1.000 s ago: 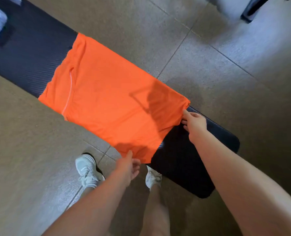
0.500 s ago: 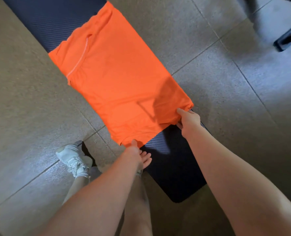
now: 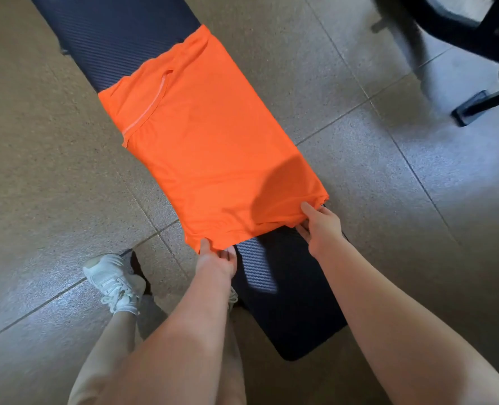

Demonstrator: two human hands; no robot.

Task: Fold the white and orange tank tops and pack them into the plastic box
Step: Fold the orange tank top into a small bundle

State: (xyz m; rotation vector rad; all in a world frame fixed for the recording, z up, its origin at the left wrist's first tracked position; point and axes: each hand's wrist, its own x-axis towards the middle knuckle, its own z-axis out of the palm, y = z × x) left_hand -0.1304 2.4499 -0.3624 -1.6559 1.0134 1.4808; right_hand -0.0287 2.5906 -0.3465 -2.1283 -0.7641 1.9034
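The orange tank top (image 3: 210, 141) lies folded lengthwise into a long strip across a dark padded bench (image 3: 116, 33), its armhole seam showing at the far left. My left hand (image 3: 216, 258) pinches the near left corner of the hem. My right hand (image 3: 319, 226) grips the near right corner of the hem. The hem edge is slightly lifted and wrinkled between both hands. No white tank top and no plastic box are in view.
The bench continues toward me (image 3: 289, 302) under my arms. My left foot in a white shoe (image 3: 113, 282) stands on the tiled floor left of the bench. Black chair legs (image 3: 482, 103) stand at the upper right.
The view has swung, so the bench and tank top now run more straight away from me. Both hands still hold the hem corners and have drawn closer to each other.
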